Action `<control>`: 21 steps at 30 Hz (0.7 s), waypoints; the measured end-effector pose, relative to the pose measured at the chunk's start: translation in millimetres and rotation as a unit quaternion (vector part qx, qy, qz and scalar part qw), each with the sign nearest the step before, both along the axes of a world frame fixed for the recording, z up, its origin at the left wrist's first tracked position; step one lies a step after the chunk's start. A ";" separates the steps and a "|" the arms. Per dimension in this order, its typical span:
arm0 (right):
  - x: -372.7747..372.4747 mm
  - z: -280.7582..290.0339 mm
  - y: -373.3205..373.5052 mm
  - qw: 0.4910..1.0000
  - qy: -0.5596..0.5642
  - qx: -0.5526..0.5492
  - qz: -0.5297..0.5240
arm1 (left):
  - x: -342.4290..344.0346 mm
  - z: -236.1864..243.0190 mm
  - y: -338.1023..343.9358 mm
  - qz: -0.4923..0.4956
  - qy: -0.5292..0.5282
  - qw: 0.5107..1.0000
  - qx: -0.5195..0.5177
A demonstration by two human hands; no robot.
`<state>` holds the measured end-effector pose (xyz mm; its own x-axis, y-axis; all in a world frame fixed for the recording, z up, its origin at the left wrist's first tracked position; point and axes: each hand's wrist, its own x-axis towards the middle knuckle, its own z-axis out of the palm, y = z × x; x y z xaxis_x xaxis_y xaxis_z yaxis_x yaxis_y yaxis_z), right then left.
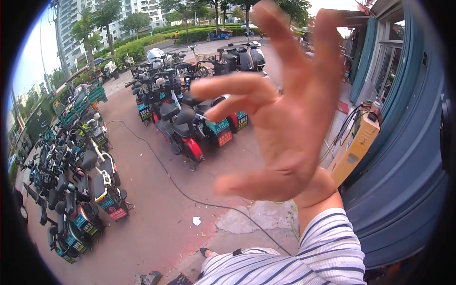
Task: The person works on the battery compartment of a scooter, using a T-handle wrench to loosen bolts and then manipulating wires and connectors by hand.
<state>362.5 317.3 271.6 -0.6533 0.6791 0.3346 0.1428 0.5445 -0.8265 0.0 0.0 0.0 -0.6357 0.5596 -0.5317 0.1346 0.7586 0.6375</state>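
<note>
My right hand (289, 128) is raised large and close in front of me, slightly smeared by motion. Its fingers are spread apart, some pointing up and others bent toward the left, with the thumb stretched out low on the left. Nothing is held in it. The forearm rises from the lower right in a white sleeve with dark stripes (327, 237). Behind the fingers, farther off, a group of parked electric scooters (183, 126) is partly hidden by the hand. My left hand does not show.
More scooters (78, 209) stand in a row at left. A dark cable (166, 173) crosses the reddish pavement (142, 199). On the right are a tall yellow box (356, 147) with wires and a blue-grey wall (403, 175). A white scrap (196, 221) lies on the ground.
</note>
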 end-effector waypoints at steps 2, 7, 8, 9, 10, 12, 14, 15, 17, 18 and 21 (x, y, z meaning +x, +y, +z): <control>-152.5 124.1 11.9 0.907 0.253 0.228 0.248 | -75.0 -29.9 -8.0 0.044 -0.001 0.999 -0.014; -272.3 -125.3 103.1 0.973 -0.180 -0.114 0.089 | -114.9 -63.5 -54.1 0.282 0.063 0.956 0.044; -282.3 -175.5 125.8 0.960 -0.231 -0.145 0.056 | -135.4 -63.7 -50.7 0.342 0.042 0.937 0.059; -299.3 -211.6 136.0 0.944 -0.277 -0.173 0.045 | -171.5 -55.1 -32.1 0.381 0.017 0.919 0.098; -316.6 -240.3 145.5 0.928 -0.313 -0.200 0.040 | -206.4 -51.9 -11.6 0.401 0.002 0.906 0.134; -358.5 -279.2 168.8 0.901 -0.362 -0.238 0.036 | -278.9 -56.5 37.1 0.389 0.009 0.910 0.142; -403.7 -311.8 204.1 0.878 -0.395 -0.270 0.026 | -347.9 -89.5 86.0 0.368 0.026 0.922 0.115; -428.0 -329.6 224.2 0.865 -0.409 -0.288 0.022 | -382.9 -114.4 108.7 0.363 0.038 0.926 0.094; -489.8 -357.6 267.4 0.844 -0.442 -0.301 0.032 | -408.2 -167.0 131.1 0.354 0.106 0.928 0.037; -528.4 -362.2 294.5 0.842 -0.459 -0.281 0.046 | -426.8 -177.6 157.7 0.369 0.122 0.921 0.012; -683.9 -373.0 377.8 0.860 -0.483 -0.131 0.095 | -470.4 -183.4 215.4 0.424 0.102 0.895 -0.088</control>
<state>-321.4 695.1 -101.4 -0.6483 0.4978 -0.5762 0.7611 0.4470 -0.4701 -470.4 215.4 -183.4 -0.8864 -0.2522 -0.3881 -0.4376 0.7300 0.5250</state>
